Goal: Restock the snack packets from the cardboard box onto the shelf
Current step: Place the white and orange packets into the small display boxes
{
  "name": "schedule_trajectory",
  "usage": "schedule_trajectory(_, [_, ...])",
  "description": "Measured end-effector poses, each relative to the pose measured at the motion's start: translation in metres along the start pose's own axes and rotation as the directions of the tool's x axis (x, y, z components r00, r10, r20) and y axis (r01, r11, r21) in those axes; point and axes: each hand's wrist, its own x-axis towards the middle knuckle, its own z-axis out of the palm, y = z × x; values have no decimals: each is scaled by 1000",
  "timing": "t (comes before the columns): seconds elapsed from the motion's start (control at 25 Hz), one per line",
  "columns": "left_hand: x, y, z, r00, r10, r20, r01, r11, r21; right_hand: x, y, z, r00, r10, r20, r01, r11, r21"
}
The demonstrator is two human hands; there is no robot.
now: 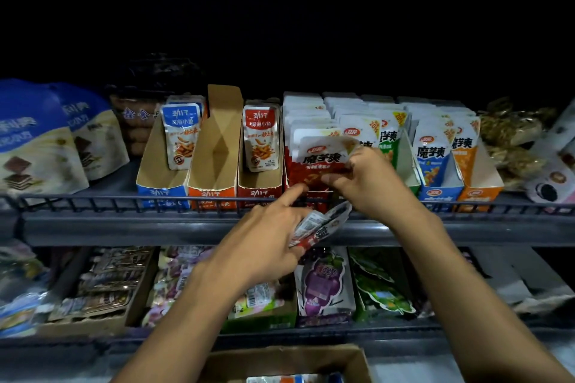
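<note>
Both hands at the red display box point(306, 186).
Right hand point(370, 183) pinches a red packet point(323, 158) above it; left hand point(267, 236) grips spare packets point(320, 224) below, forefinger extended.

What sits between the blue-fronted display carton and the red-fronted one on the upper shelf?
An orange-fronted cardboard display carton, with no packets visible inside, stands between the blue-fronted carton and red-fronted carton, per the head view.

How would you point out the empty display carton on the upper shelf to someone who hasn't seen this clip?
Start at the upper shelf with the low wire front rail. Left of the hands stand three open-topped cartons in a row. It is the middle carton, orange-fronted with a tall back flap; it alone holds no packets, unlike the blue one and red one.
</note>
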Motion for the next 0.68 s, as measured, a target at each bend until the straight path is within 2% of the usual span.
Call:
schedule_trajectory(0.08, [-2, 0, -2, 1000, -11, 17, 11, 1000, -28, -2, -7, -1, 999, -7, -43, 6, 1000, -6])
schedule_trajectory(0.2, [-3, -1, -4, 999, -6, 39, 9, 997, -80, -1, -11, -10, 985, -52, -165, 75, 988, 134])
schedule_trajectory(0.32, [-4, 0, -7, 999, 8, 40, -3, 992, -129, 0, -8, -3, 987, -59, -149, 60, 998, 4])
schedule_trajectory(0.4, [-4, -3, -8, 999, -13, 47, 24, 967, -254, 1, -4, 4, 981, -28, -190, 26, 1000, -11])
schedule_trajectory(0.44, [-5, -5, -9, 998, -35, 43, 48, 932, -360, -1, -4, 4, 973, 14, -231, 1, 998, 62])
schedule_trajectory(0.48, [-6, -7, -10, 998, -61, 31, 69, 873, -483, -4, -3, 1, 961, 82, -265, -37, 984, 173])
schedule_trajectory(0.56, [-8, -6, -13, 986, -162, -31, 84, 656, -750, -17, -2, -9, 948, 189, -255, -75, 914, 398])
schedule_trajectory(0.6, [-8, -4, -14, 971, -233, -53, 75, 508, -858, -26, -2, -15, 960, 213, -180, -104, 872, 478])
schedule_trajectory(0.68, [-7, 4, -13, 937, -342, -67, 20, 245, -969, -44, -6, -20, 973, 210, 99, -228, 780, 583])
